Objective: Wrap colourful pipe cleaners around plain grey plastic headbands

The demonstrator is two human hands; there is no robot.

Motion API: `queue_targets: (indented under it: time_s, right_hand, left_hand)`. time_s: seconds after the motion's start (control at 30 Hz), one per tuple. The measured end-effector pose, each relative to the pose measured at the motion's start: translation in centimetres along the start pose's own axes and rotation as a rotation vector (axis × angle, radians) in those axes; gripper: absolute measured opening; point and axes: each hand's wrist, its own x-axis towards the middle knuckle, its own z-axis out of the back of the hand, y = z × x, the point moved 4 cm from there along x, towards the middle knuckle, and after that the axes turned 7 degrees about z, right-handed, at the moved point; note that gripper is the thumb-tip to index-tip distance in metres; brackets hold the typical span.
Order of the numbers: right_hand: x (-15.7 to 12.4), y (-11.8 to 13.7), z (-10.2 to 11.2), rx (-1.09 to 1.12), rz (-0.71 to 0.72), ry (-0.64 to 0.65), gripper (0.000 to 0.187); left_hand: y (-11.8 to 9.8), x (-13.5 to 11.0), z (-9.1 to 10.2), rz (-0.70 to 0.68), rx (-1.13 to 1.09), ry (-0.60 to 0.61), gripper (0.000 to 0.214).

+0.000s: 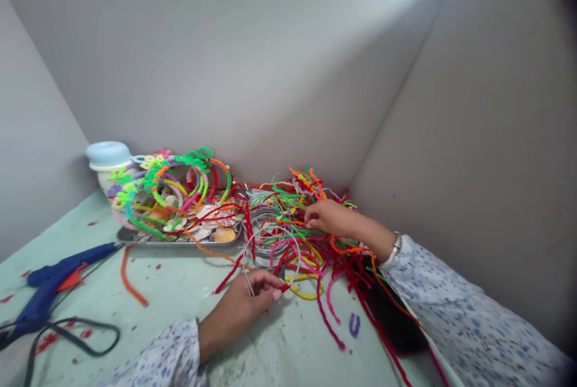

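Near the table's front, my left hand (246,306) pinches a thin whitish headband hoop (299,252). A short piece of red pipe cleaner (285,288) is wrapped at the hoop's end, by my fingertips. Over the tangled pile of coloured pipe cleaners (338,249) reaches my right hand (331,217), its fingers curled together among the strands. Whatever lies between those fingers is too hidden to name. Several more bare hoops (265,219) lie stacked behind the held one, partly covered by red, green and orange strands.
On the left stands a metal tray (180,244) of shells, with finished fuzzy headbands (193,164) piled on it. A white jar with a blue lid (108,152) is behind. A blue glue gun (67,273) and its cord lie front left. A dark flat object (396,321) sits under my right forearm.
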Motion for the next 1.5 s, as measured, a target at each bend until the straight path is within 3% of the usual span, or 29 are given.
queue_targets:
  time_s: [0.13, 0.23, 0.53, 0.73, 0.9, 1.03, 1.13, 1.27, 1.37, 1.4, 1.5]
  right_hand:
    - [-0.2, -0.2, -1.9, -0.081, -0.012, 0.061, 0.009]
    - [-0.4, -0.5, -1.6, -0.116, -0.022, 0.04, 0.009]
    - [-1.5, -1.2, 5.4, -0.047, -0.052, -0.217, 0.022]
    - [-2.3, -1.8, 7.7, 0.388, -0.197, -0.461, 0.018]
    - [-2.3, -1.7, 7.8, 0.831, -0.132, -0.684, 0.018]
    - [-2.1, -1.9, 7.5, 0.936, -0.084, -0.766, 0.013]
    - [-2.6, -2.2, 8.1, 0.871, -0.061, -0.992, 0.008]
    - [-3.4, -2.0, 9.0, 0.493, -0.101, -1.085, 0.008]
    - [-4.3, -2.0, 10.0, 0.267, -0.095, -1.245, 0.014]
    - [-4.2, -2.1, 10.1, 0.235, -0.107, -1.195, 0.012]
    - [-2.9, -2.6, 9.5, 0.3, -0.164, -0.83, 0.003]
  left_hand:
    - [-0.4, -0.1, 0.0, 0.0, 0.001, -0.017, 0.029]
    - [-0.4, -0.2, 0.0, 0.009, -0.012, -0.016, 0.03]
    - [-1.1, -0.4, 0.0, 0.043, -0.041, -0.031, 0.036]
    - [-1.2, -0.4, -0.1, 0.041, -0.058, -0.027, 0.04]
    - [-0.9, -0.3, 0.0, 0.037, -0.064, -0.022, 0.04]
    - [-0.6, -0.3, 0.1, 0.03, -0.069, -0.018, 0.037]
    - [-0.1, -0.1, 0.1, 0.013, -0.072, -0.005, 0.035]
    - [0.6, 0.2, 0.2, 0.007, -0.108, 0.014, 0.035]
    - [0.8, 0.2, 0.2, 0.009, -0.107, 0.01, 0.035]
    - [0.7, 0.2, 0.2, 0.006, -0.1, 0.013, 0.035]
    - [0.2, 0.0, 0.1, 0.0, -0.073, 0.026, 0.031]
